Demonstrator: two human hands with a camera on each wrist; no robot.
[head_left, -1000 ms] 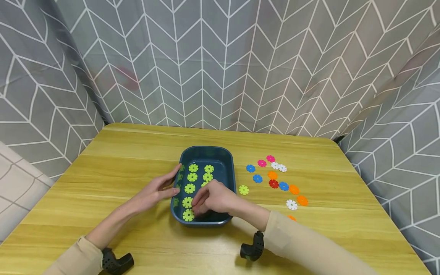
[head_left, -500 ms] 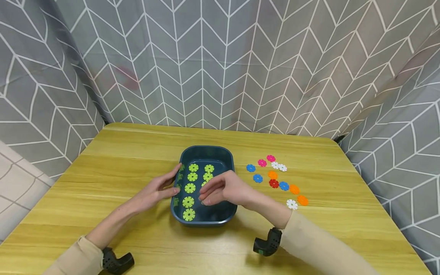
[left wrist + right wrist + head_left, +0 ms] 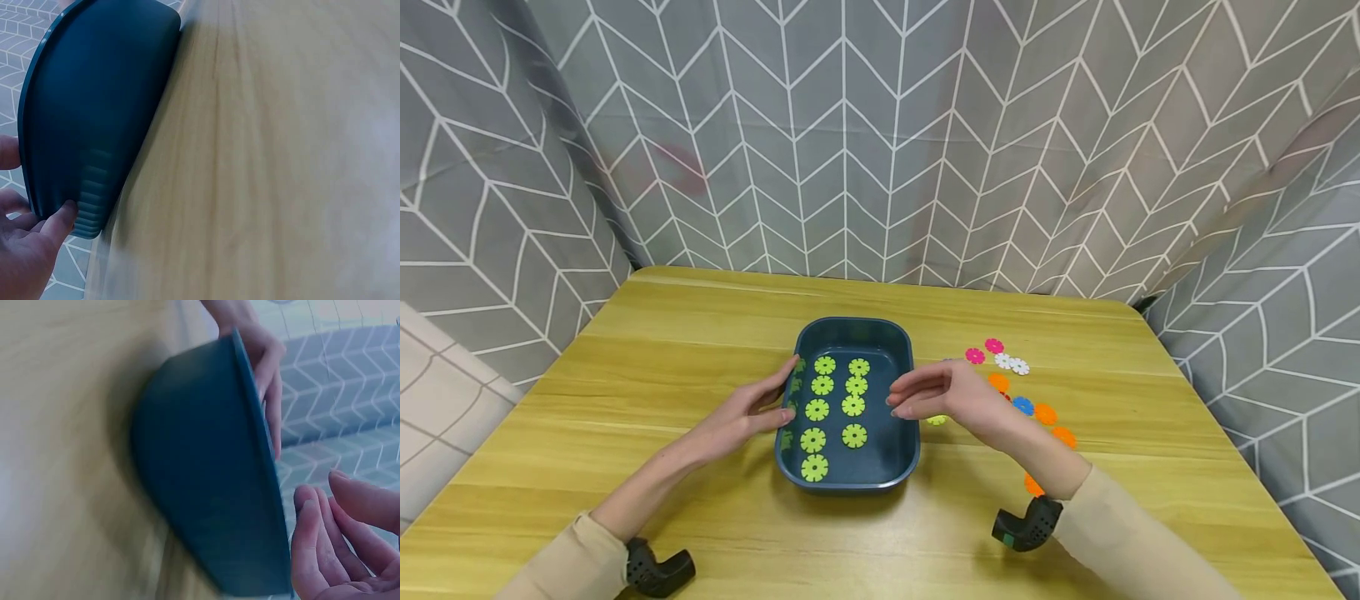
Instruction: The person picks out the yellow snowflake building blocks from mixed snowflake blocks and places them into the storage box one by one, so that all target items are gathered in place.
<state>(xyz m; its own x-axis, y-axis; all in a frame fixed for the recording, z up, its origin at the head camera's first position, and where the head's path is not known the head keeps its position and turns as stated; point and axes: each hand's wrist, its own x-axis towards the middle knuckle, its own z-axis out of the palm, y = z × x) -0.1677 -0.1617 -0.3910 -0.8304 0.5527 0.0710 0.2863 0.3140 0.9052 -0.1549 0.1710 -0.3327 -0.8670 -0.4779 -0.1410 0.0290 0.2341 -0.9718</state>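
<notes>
A dark blue basin [image 3: 883, 487] stands on the table, with several yellow-green notched plastic discs lying in two columns on its floor. The nearest disc [image 3: 853, 436] of the right column lies flat, apart from both hands. My left hand [image 3: 751, 414] grips the basin's left rim; in the left wrist view its fingers touch the outer wall [image 3: 125, 81]. Above the right rim hovers my right hand [image 3: 966, 404], fingers loosely bent and the thumb apart from them, with nothing visible between. Beneath this hand, a yellow-green disc [image 3: 936, 419] on the table is partly hidden.
Right of the basin, loose discs lie scattered: pink [image 3: 974, 356], white [image 3: 1019, 366], orange [image 3: 1045, 414] and blue [image 3: 1022, 406]. My right hand and forearm cover some of them. A grey patterned curtain [image 3: 865, 142] hangs behind the table.
My right hand has risen from inside the basin and moved right, over its right rim. The nearest right-column disc is now uncovered. The left hand stays on the rim.
</notes>
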